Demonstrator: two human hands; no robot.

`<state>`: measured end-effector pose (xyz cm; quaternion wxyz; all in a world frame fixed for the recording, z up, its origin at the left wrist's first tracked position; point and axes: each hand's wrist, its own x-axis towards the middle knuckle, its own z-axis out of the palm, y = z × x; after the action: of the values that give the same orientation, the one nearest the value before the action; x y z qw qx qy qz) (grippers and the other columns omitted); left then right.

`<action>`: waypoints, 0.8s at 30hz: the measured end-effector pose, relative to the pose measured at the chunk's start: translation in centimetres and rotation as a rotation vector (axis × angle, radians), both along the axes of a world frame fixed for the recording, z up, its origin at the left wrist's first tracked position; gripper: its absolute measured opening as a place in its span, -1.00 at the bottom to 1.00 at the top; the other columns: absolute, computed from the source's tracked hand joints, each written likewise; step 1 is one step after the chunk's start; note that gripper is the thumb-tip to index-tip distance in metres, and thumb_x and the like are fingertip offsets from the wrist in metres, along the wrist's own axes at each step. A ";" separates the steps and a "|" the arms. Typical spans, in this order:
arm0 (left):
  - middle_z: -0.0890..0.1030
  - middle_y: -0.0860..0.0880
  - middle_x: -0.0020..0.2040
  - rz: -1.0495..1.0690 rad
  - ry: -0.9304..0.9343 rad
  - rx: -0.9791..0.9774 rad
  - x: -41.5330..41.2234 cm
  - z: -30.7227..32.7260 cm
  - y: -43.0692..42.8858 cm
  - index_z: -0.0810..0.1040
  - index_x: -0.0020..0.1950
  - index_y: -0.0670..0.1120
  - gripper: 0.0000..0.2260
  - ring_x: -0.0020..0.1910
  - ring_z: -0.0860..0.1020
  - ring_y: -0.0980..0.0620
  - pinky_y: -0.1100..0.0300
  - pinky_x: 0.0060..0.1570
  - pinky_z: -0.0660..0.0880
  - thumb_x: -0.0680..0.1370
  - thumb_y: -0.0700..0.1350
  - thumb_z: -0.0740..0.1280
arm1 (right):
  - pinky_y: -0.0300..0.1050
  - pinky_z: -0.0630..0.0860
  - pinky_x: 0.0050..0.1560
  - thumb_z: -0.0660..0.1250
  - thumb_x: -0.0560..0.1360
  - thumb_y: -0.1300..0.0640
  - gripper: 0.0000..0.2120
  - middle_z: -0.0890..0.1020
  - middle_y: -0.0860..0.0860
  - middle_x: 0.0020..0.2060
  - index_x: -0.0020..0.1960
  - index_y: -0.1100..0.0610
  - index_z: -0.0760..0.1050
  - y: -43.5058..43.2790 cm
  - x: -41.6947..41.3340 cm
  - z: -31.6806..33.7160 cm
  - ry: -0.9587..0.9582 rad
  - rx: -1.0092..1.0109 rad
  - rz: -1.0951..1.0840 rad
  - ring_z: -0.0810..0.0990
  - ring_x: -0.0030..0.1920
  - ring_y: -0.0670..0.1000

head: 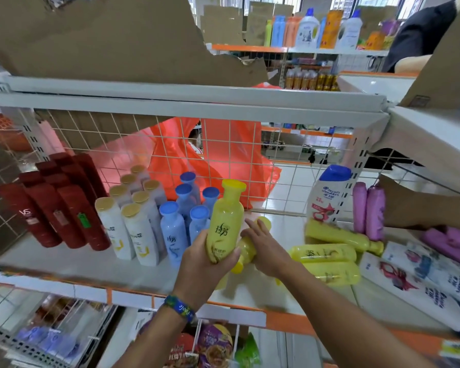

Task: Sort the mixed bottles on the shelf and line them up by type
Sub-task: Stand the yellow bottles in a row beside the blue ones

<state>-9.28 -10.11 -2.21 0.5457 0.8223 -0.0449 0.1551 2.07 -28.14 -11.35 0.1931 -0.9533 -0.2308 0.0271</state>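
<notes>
Shelf (64, 264): white deck with an orange front edge and a wire-grid back; it carries all the bottles listed here.
Left hand (205, 258): fingers clenched around the lower body of an upright yellow bottle (225, 221), held just above the shelf, cap up, beside the blue group.
Right hand (266, 248): palm down, fingers extended and resting on a second yellow bottle (246, 251) that lies on its side; whether they grip it cannot be told.
Loose yellow bottles (327, 252): three more lying flat to the right of the hands, close together.
Red bottles (61, 200): standing in rows at the left end of the shelf.
White bottles (133, 224): gold-capped, standing in two rows next to the red group.
Blue bottles (174, 232): pale with blue caps, standing between the white group and the held bottle.
Blue-capped white bottle (327, 197): standing at the back right, near the grid.
Purple bottles (369, 211): two upright just right of it; others lie flat at the far right.
Wristband (179, 308): patterned, on the left wrist.
</notes>
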 end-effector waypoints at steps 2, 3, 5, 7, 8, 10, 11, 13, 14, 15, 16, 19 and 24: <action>0.53 0.05 -0.31 -0.005 -0.002 0.001 0.2 -0.1 0.4 0.49 -0.14 -0.06 -0.78 -0.36 0.48 0.16 0.39 -0.39 0.37 0.39 -0.06 0.51 | 0.01 0.22 0.44 0.46 0.42 0.20 -0.42 0.31 0.05 0.43 0.38 0.12 0.32 0.3 -0.5 1.1 -0.015 0.163 -0.075 0.17 0.50 0.17; 0.53 0.02 -0.30 -0.008 -0.007 0.002 0.3 -0.2 0.6 0.49 -0.14 -0.07 -0.76 -0.35 0.48 0.14 0.36 -0.38 0.38 0.39 -0.02 0.50 | -0.09 0.28 0.34 0.47 0.42 0.18 -0.42 0.40 0.04 0.33 0.37 0.12 0.33 0.5 -0.6 1.8 -0.021 0.267 -0.138 0.31 0.41 0.14; 0.53 -0.01 -0.30 -0.010 -0.014 -0.013 0.4 -0.5 0.9 0.48 -0.14 -0.07 -0.70 -0.33 0.50 0.08 0.28 -0.36 0.41 0.36 0.11 0.47 | -0.15 0.36 0.11 0.46 0.45 0.12 -0.48 0.51 0.01 0.19 0.34 0.08 0.34 0.6 -0.6 3.6 0.000 0.448 -0.274 0.47 0.19 0.03; 0.54 -0.03 -0.30 -0.004 -0.019 -0.028 0.5 -0.6 1.1 0.48 -0.15 -0.07 -0.66 -0.32 0.53 0.03 0.15 -0.35 0.47 0.35 0.17 0.43 | -0.08 0.43 -0.03 0.44 0.48 0.00 -0.55 0.58 0.02 0.06 0.26 0.10 0.34 0.3 -0.3 4.9 0.037 0.566 -0.401 0.54 0.03 0.04; 0.55 -0.05 -0.30 -0.003 -0.022 -0.030 0.5 -0.7 1.2 0.49 -0.15 -0.08 -0.66 -0.31 0.55 0.00 0.06 -0.33 0.50 0.36 0.17 0.43 | -0.04 0.47 -0.06 0.44 0.47 -0.04 -0.54 0.60 0.03 0.02 0.23 0.11 0.34 0.1 -0.1 5.2 0.065 0.616 -0.450 0.56 -0.01 0.06; 0.58 -0.08 -0.29 -0.004 -0.027 -0.032 0.5 -0.8 1.3 0.50 -0.14 -0.09 -0.65 -0.29 0.59 -0.07 -0.08 -0.29 0.52 0.37 0.17 0.43 | -0.07 0.51 -0.12 0.49 0.43 -0.05 -0.52 0.60 0.04 -0.04 0.18 0.11 0.34 0.1 -0.2 5.2 0.106 0.689 -0.504 0.59 -0.04 0.08; 0.59 -0.09 -0.28 -0.003 -0.027 -0.030 0.5 -0.9 1.4 0.50 -0.13 -0.09 -0.65 -0.29 0.59 -0.08 -0.09 -0.29 0.52 0.37 0.17 0.43 | -0.13 0.49 -0.16 0.52 0.41 -0.02 -0.51 0.59 0.03 -0.05 0.16 0.12 0.34 0.2 -0.4 5.1 0.116 0.715 -0.514 0.58 -0.06 0.07; 0.59 -0.07 -0.28 0.007 -0.029 -0.013 0.3 -0.8 1.5 0.50 -0.13 -0.07 -0.65 -0.29 0.59 -0.07 -0.08 -0.29 0.52 0.36 0.19 0.43 | -0.15 0.49 -0.15 0.57 0.36 0.05 -0.48 0.59 0.01 -0.05 0.15 0.10 0.34 0.5 -0.7 4.6 0.135 0.731 -0.511 0.57 -0.06 0.05; 0.59 -0.07 -0.28 0.012 -0.029 -0.001 0.2 -0.8 1.6 0.49 -0.13 -0.07 -0.65 -0.29 0.59 -0.06 -0.07 -0.30 0.52 0.36 0.19 0.43 | -0.09 0.52 -0.09 0.58 0.34 0.07 -0.47 0.59 0.01 -0.03 0.15 0.09 0.35 0.7 -0.8 4.2 0.160 0.720 -0.503 0.58 -0.05 0.05; 0.59 -0.07 -0.28 0.014 -0.026 0.004 0.2 -0.8 1.7 0.49 -0.12 -0.07 -0.64 -0.29 0.58 -0.06 -0.07 -0.29 0.52 0.36 0.19 0.42 | -0.04 0.53 -0.05 0.59 0.32 0.09 -0.47 0.60 0.01 -0.02 0.15 0.09 0.37 0.8 -0.8 3.7 0.188 0.702 -0.495 0.59 -0.03 0.06; 0.60 -0.07 -0.28 0.011 -0.022 0.004 0.1 -0.8 1.9 0.50 -0.11 -0.08 -0.64 -0.28 0.59 -0.06 -0.08 -0.29 0.52 0.36 0.20 0.42 | -0.02 0.53 -0.03 0.59 0.32 0.09 -0.48 0.61 0.01 -0.01 0.15 0.10 0.39 0.9 -0.8 3.2 0.209 0.674 -0.494 0.59 -0.02 0.07; 0.62 -0.08 -0.26 0.002 -0.012 0.007 0.3 -0.7 2.2 0.53 -0.09 -0.09 -0.61 -0.25 0.62 -0.07 -0.10 -0.26 0.54 0.37 0.22 0.41 | -0.05 0.48 -0.11 0.58 0.32 0.07 -0.52 0.62 0.04 -0.05 0.10 0.10 0.40 1.0 -1.0 2.3 0.213 0.621 -0.526 0.58 -0.05 0.10; 0.62 -0.07 -0.25 -0.015 -0.010 -0.007 0.4 -0.1 2.1 0.56 -0.11 -0.11 -0.62 -0.24 0.61 -0.04 -0.06 -0.23 0.53 0.39 0.21 0.38 | -0.06 0.44 -0.13 0.50 0.40 0.11 -0.54 0.56 0.03 -0.07 0.19 0.12 0.36 2.1 -1.1 2.3 0.186 0.561 -0.555 0.51 -0.09 0.10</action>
<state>-8.91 -7.99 -2.36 0.5494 0.8193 -0.0531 0.1553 0.98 -26.06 -9.09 0.4656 -0.8832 0.0555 -0.0041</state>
